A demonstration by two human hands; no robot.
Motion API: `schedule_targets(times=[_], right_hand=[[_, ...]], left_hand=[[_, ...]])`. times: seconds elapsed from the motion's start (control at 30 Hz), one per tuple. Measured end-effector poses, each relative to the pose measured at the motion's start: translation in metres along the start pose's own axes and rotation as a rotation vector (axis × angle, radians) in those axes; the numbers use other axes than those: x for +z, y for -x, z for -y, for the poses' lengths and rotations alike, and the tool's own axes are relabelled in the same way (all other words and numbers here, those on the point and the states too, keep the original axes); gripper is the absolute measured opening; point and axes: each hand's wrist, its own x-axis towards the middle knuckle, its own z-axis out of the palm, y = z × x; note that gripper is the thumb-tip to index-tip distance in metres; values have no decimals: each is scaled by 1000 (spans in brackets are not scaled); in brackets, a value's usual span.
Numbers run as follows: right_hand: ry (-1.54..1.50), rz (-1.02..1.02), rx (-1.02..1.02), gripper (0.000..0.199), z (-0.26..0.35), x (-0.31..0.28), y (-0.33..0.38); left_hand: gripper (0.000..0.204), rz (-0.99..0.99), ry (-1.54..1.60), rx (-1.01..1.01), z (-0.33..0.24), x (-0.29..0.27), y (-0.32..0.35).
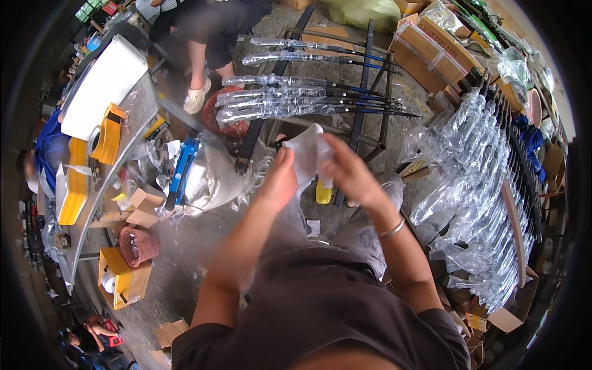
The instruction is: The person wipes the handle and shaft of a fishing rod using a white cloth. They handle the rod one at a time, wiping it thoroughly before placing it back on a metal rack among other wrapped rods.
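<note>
Left hand [279, 180] is pinching a crumpled white sheet [305, 155], held before the body; right hand [356, 176] is meeting its edge, too blurred to tell its grip. Plastic-sleeved rods [271, 98] are lying across a black metal rack [248, 149], thick ends seemingly finished; more sleeved rods [462, 179] are massing rightward. Remaining work: can't tell. Cartons [431, 52] are crowding the grey floor [185, 259].

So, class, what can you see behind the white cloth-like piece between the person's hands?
Past the white cloth-like piece, part of a yellow object shows below. Whatever lies directly behind it or the right hand is covered.
</note>
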Motion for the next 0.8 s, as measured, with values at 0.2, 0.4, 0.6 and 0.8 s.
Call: schedule_targets(times=[0.2,0.4,0.6,0.8], right_hand=[[120,157,-252,45,10,25,30],[-228,-483,-10,23,-31,-31,26],[-529,-117,38,63,-74,-10,9],[-692,-196,166,22,-92,-8,7]], left_hand=[[58,0,183,14,13,6,6],[51,-102,150,63,10,18,2],[49,-69,165,5,17,18,2],[37,-205,-39,-34,37,-25,10]])
